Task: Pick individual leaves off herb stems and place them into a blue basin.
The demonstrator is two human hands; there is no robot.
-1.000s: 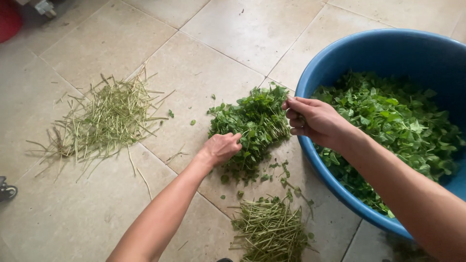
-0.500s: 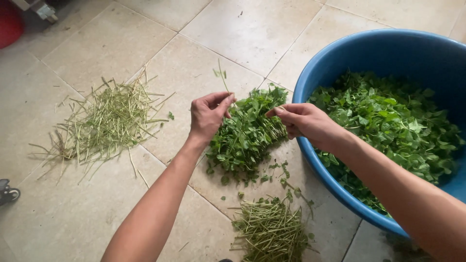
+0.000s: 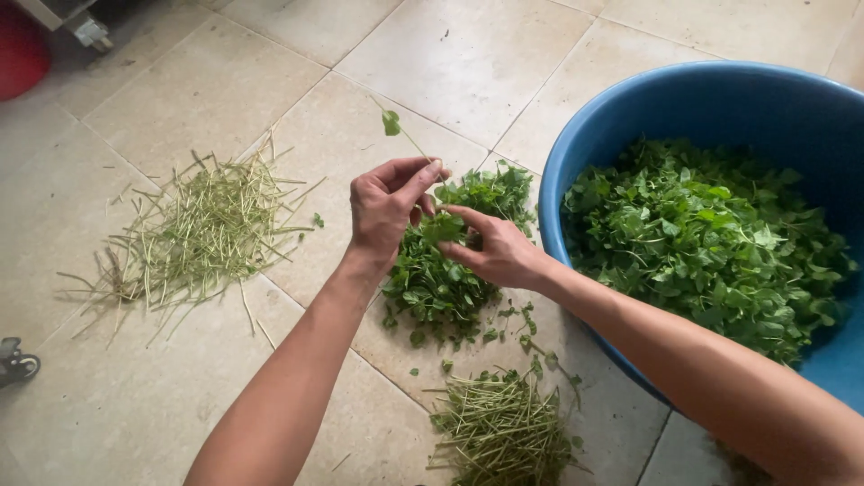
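My left hand (image 3: pixel 389 205) pinches a thin green sprig (image 3: pixel 401 132) whose stem sticks up and left, one small leaf at its tip. Close beside it, my right hand (image 3: pixel 493 250) pinches the leafy lower end of the same sprig. Both hands hover over a loose pile of leafy greens (image 3: pixel 446 286) lying on the tiled floor. To the right stands a big blue tub (image 3: pixel 677 97) holding a heap of picked green leaves (image 3: pixel 711 243).
A spread heap of bare pale-green stems (image 3: pixel 196 236) lies on the floor at left. A smaller bundle of stems (image 3: pixel 500 432) lies near the bottom edge. A red object (image 3: pixel 20 54) sits at the top left corner, a small dark object (image 3: pixel 16 362) at the left edge.
My left hand rose from the floor pile with a sprig. The right hand came away from the tub rim to meet it, and both now hold the sprig together.
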